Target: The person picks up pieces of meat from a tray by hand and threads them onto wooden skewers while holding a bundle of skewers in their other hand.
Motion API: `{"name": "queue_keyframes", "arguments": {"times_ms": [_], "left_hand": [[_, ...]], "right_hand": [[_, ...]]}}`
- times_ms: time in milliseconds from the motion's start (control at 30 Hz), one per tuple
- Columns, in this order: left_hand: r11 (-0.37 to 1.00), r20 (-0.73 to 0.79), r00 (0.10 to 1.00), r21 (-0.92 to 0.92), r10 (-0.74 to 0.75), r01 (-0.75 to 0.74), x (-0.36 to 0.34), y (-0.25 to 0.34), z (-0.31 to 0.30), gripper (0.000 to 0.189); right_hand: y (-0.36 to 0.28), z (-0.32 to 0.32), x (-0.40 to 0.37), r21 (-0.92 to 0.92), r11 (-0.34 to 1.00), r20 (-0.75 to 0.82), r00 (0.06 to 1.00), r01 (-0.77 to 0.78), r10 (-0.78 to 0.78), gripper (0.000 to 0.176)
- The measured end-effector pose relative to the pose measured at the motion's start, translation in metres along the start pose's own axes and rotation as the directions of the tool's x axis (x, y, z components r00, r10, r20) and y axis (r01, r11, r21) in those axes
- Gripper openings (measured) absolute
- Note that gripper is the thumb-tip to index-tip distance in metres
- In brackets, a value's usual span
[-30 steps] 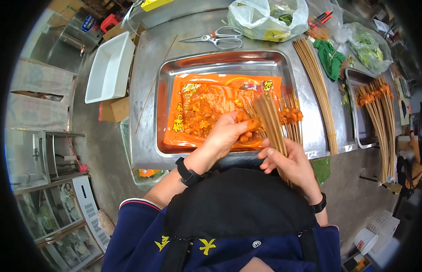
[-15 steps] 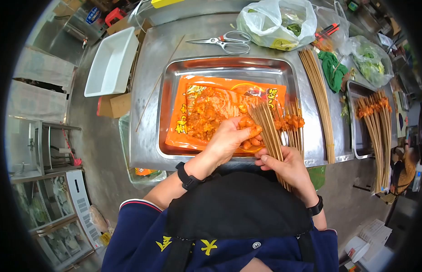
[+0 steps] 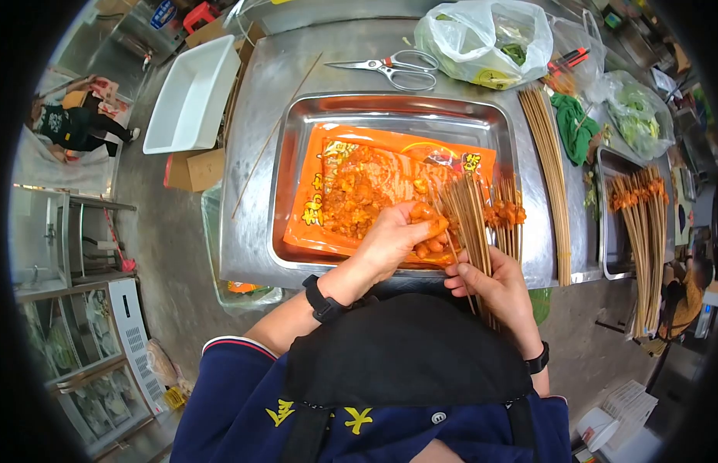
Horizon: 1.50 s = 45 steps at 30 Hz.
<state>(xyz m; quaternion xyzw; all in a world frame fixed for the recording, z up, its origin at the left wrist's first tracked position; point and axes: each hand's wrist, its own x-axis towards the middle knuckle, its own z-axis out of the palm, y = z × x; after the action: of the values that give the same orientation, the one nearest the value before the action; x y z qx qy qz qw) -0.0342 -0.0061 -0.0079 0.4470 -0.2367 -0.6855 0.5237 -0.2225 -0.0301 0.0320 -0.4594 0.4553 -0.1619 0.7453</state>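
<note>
My left hand [image 3: 388, 238] is closed around orange-red marinated meat pieces [image 3: 433, 247], over the lower right of an opened orange printed bag [image 3: 444, 147] covered in more meat. Gripped in my right hand [image 3: 498, 287] is a bundle of bamboo skewers [image 3: 473, 220]. One skewer [image 3: 454, 248] stands apart from the bundle, its upper end at the meat by my left fingers. The bag lies in a steel tray [image 3: 390, 101]. Several skewers threaded with meat [image 3: 507, 214] rest at the tray's right side.
Scissors [image 3: 397, 69] and plastic bags of greens [image 3: 486, 46] lie behind the tray. Loose skewers [image 3: 545, 177] and a green cloth [image 3: 572, 127] are to the right. Farther right, a second tray [image 3: 612, 258] holds finished skewers [image 3: 643, 247]. A white bin [image 3: 190, 96] stands left.
One skewer has separated from the bundle toward the meat in my left hand. The view has shifted slightly, and a person now shows at the upper left.
</note>
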Motion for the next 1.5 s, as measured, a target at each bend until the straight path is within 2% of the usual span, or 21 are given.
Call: {"name": "queue_keyframes", "arguments": {"times_ms": [67, 167, 233, 367, 467, 600, 667, 733, 767, 800, 867, 900, 933, 967, 1000, 1033, 1067, 1133, 1267, 1367, 1500], "left_hand": [[1.0, 0.005, 1.0, 0.03, -0.001, 0.001, 0.0, 0.002, 0.0, 0.015], [0.997, 0.048, 0.997, -0.033, -0.061, 0.063, -0.002, 0.004, 0.005, 0.015], [0.996, 0.05, 0.999, -0.089, 0.006, -0.001, 0.0, 0.002, 0.008, 0.014], [0.996, 0.043, 0.999, -0.093, -0.008, 0.012, -0.001, 0.004, 0.011, 0.014], [1.0, 0.021, 1.0, -0.02, 0.001, 0.0, -0.003, 0.009, 0.01, 0.016], [0.997, -0.032, 0.998, 0.051, -0.058, 0.06, -0.005, 0.009, 0.009, 0.017], [0.995, -0.063, 0.996, 0.074, -0.067, 0.072, -0.006, 0.008, 0.01, 0.018], [0.995, -0.015, 0.999, 0.089, -0.039, 0.04, -0.006, 0.005, 0.007, 0.017], [0.994, -0.02, 0.998, 0.089, -0.067, 0.068, -0.006, 0.008, 0.007, 0.022], [0.994, -0.024, 0.998, 0.091, -0.061, 0.063, -0.006, 0.009, 0.003, 0.022], [0.974, -0.004, 0.997, 0.214, 0.073, -0.07, -0.005, 0.009, -0.013, 0.016], [0.896, -0.043, 0.983, 0.42, 0.18, -0.146, -0.005, 0.013, -0.028, 0.017], [0.835, -0.088, 0.962, 0.522, 0.259, -0.177, -0.011, 0.026, -0.037, 0.019], [0.881, -0.109, 0.955, 0.427, 0.276, -0.206, -0.016, 0.034, -0.051, 0.017], [0.827, -0.26, 0.942, 0.561, 0.213, -0.032, -0.027, 0.059, -0.046, 0.018], [0.7, -0.226, 0.902, 0.706, 0.368, -0.109, -0.024, 0.048, -0.08, 0.02], [0.577, -0.207, 0.858, 0.808, 0.471, -0.122, -0.029, 0.048, -0.093, 0.022], [0.405, -0.216, 0.917, 0.912, 0.334, 0.067, -0.041, 0.053, -0.102, 0.021], [0.282, -0.162, 0.914, 0.958, 0.371, 0.055, -0.04, 0.05, -0.078, 0.022], [0.009, 0.127, 0.855, 0.988, 0.503, -0.152, -0.017, 0.04, -0.074, 0.025], [-0.091, 0.143, 0.909, 0.989, 0.392, -0.116, -0.002, 0.034, -0.067, 0.021]], "right_hand": [[-0.002, 0.001, 0.001, -0.028, 1.0, 0.008, 1.0, -0.015, 0.015, 0.025], [-0.002, 0.002, 0.004, -0.031, 0.999, 0.047, 0.998, -0.041, 0.042, 0.026], [-0.002, 0.002, 0.003, -0.027, 0.999, 0.05, 0.998, -0.039, 0.041, 0.026], [-0.002, 0.002, 0.003, -0.039, 0.999, 0.06, 0.998, -0.024, 0.026, 0.028], [-0.001, 0.003, 0.002, 0.034, 0.999, -0.027, 0.999, -0.018, 0.019, 0.024], [-0.004, 0.003, -0.004, 0.011, 0.999, -0.039, 0.999, 0.031, -0.031, 0.017], [-0.006, -0.001, -0.008, -0.058, 0.995, 0.025, 0.996, -0.082, 0.084, 0.01], [-0.006, 0.0, -0.008, -0.055, 0.996, 0.022, 0.997, -0.076, 0.077, 0.01], [-0.007, 0.0, -0.007, -0.05, 0.996, 0.012, 0.997, -0.072, 0.073, 0.009], [-0.008, -0.001, -0.006, -0.052, 0.996, 0.018, 0.997, -0.068, 0.069, 0.009], [-0.009, -0.005, -0.005, 0.047, 0.996, 0.008, 0.997, -0.082, 0.081, 0.01], [-0.011, -0.01, -0.002, 0.09, 0.99, 0.005, 0.994, -0.107, 0.107, 0.01], [-0.015, -0.013, -0.001, 0.117, 0.986, 0.003, 0.993, -0.122, 0.122, 0.01], [-0.02, -0.014, 0.0, 0.129, 0.982, 0.012, 0.99, -0.14, 0.139, 0.01], [-0.023, -0.014, 0.001, 0.138, 0.978, 0.021, 0.988, -0.156, 0.154, 0.01], [-0.022, -0.015, 0.001, 0.14, 0.979, 0.02, 0.989, -0.151, 0.15, 0.01], [-0.02, -0.015, 0.001, 0.181, 0.972, 0.04, 0.989, -0.151, 0.146, 0.01], [-0.018, -0.012, 0.002, 0.223, 0.962, 0.066, 0.987, -0.155, 0.144, 0.01], [-0.014, -0.004, -0.001, 0.19, 0.976, 0.001, 0.994, -0.103, 0.105, 0.01], [-0.014, -0.004, -0.002, 0.169, 0.981, 0.003, 0.995, -0.094, 0.095, 0.01], [-0.012, -0.005, -0.002, 0.132, 0.986, 0.04, 0.995, -0.1, 0.096, 0.011]]}}
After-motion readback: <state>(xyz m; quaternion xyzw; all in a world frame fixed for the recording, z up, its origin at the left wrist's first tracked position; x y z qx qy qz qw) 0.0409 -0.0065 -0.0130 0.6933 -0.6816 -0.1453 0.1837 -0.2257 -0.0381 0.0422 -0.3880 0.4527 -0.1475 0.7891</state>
